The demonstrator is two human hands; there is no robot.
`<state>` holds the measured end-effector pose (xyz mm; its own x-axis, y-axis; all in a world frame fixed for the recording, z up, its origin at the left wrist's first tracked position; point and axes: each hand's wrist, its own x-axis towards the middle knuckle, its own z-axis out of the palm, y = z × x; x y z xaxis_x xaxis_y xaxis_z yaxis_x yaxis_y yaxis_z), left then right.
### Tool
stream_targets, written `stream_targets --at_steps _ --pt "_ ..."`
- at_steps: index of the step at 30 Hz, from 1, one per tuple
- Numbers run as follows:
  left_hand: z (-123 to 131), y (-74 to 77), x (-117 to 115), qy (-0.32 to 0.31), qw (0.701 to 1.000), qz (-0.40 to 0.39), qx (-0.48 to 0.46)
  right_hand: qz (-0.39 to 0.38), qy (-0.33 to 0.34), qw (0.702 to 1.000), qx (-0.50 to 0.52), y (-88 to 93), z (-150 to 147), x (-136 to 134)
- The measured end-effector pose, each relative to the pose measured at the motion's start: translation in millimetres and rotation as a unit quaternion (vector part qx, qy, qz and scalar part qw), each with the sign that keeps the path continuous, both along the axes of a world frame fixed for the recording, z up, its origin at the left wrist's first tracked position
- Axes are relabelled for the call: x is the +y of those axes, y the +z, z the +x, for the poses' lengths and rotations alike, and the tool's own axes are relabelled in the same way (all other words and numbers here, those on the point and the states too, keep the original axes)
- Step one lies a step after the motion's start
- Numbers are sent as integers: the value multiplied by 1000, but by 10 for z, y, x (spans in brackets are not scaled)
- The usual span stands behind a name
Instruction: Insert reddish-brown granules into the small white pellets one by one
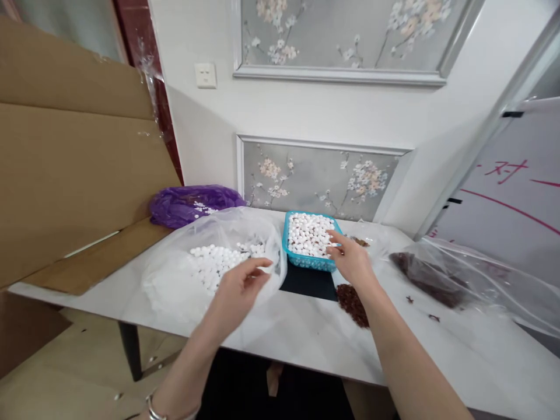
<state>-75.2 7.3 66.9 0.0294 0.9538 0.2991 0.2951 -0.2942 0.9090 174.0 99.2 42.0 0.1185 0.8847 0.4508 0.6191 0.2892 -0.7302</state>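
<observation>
Over the near right edge of a clear plastic bag [164, 291] hovers my left hand [240, 291], its fingers curved, thumb and forefinger apart, with nothing visible in them. Inside that bag lie many small white balls [212, 262]. A blue plastic basket [301, 259] is filled to the rim with white balls [308, 230], with bits of reddish brown among them. My right hand [350, 256] is at the basket's right side, thumb and forefinger apart over the balls; I see nothing held. Below it is a pile of reddish-brown dried pieces [352, 303].
Behind the clear bag sits a purple plastic bag [175, 207] with some white balls. Cardboard [74, 157] stands at the left. A black mat [306, 283] lies under the basket. To the right is a clear bag of dark brown material [429, 280] on the white table [289, 326].
</observation>
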Motion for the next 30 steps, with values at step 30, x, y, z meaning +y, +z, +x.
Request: stream_targets --at_steps 30 --pt "275 38 -117 -18 997 -43 -62 -58 -109 988 -97 -576 580 -1277"
